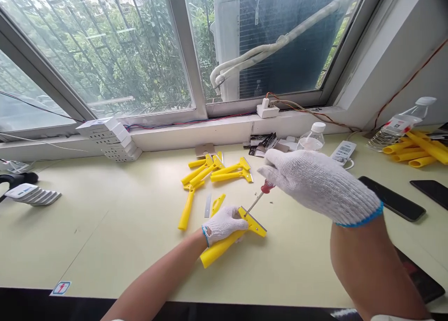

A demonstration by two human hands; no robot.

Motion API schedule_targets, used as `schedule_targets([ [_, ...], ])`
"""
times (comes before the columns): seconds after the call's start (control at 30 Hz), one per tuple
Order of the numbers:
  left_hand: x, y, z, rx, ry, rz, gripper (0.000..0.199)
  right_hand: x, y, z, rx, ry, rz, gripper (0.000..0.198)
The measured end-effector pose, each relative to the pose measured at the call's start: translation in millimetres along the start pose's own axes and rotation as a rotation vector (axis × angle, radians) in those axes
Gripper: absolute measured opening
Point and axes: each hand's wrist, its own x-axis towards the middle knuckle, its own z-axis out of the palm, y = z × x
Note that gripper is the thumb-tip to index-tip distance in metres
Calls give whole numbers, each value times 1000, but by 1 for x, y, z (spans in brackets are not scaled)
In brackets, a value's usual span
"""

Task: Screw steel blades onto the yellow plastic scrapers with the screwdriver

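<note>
My left hand (227,224), in a white knit glove, is closed around a yellow scraper (220,250) near its head, just above the table. In my gloved right hand (308,183) is a screwdriver (267,186) with a red handle, held from above. Its shaft slants down to the scraper's head, where the tip meets a screw spot. Beyond the left hand lie a loose metal blade (207,205) and a small yellow scraper part (218,204). A few tiny screws (271,202) rest beside the screwdriver.
Several yellow scrapers (199,171) lie farther back. Dark blade packets (262,143) and a water bottle (311,138) stand near the sill. On the right are a phone (392,198), a power strip (344,152), another bottle (402,125) and yellow tubes (420,149). White boxes (112,138) are stacked left.
</note>
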Motion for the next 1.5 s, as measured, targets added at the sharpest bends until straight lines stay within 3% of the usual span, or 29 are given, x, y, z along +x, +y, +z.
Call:
schedule_targets([
  [0.13, 0, 0, 1, 16, 11, -6, 21, -1, 15, 3, 248, -41, -135, 14],
  [0.3, 0, -1, 3, 7, 58, -13, 20, 2, 11, -4, 399, -92, -218, 20],
  [0.4, 0, 0, 4, 20, 74, -22, 20, 8, 1, -2, 274, -51, -10, 4],
  [0.47, 1, 0, 4, 17, 77, -19, 20, 10, -2, 4, 118, 20, 195, 22],
  [0.53, 1, 0, 5, -3, 80, -12, 20, 12, 2, 12, 56, 70, 232, 25],
  [0.63, 0, 0, 5, -12, 83, -12, 18, 10, 16, 18, 202, 32, 11, 12],
  [0.73, 0, -1, 4, -1, 85, -7, 18, 5, 25, 10, 340, -24, -197, 23],
  [0.83, 0, -4, 4, 6, 112, 16, 18, 4, 17, -4, 435, -48, -257, 27],
  [0.93, 3, -8, 3, 16, 138, 29, 19, 10, -5, -8, 458, -57, -130, 12],
  [1.03, 6, -13, 4, 39, 145, 22, 18, 17, -25, 0, 186, 17, 170, 36],
  [1.1, 8, -16, 4, 49, 143, 28, 17, 20, -27, 8, 14, 41, 282, 35],
  [1.13, 8, -16, 4, 47, 139, 36, 18, 20, -24, 11, 5, 27, 250, 28],
  [1.2, 8, -16, 4, 36, 134, 48, 18, 17, -11, 14, 134, -9, 51, 8],
  [1.3, 4, -10, 4, 35, 151, 43, 20, 11, 9, 12, 371, 4, -166, 26],
  [1.4, 0, -2, 5, 114, 167, 30, 17, 7, 14, 4, 496, 7, -194, 31],
  [1.5, 0, -1, 6, 164, 171, 51, 15, 8, 2, -2, 516, 18, -147, 16],
])
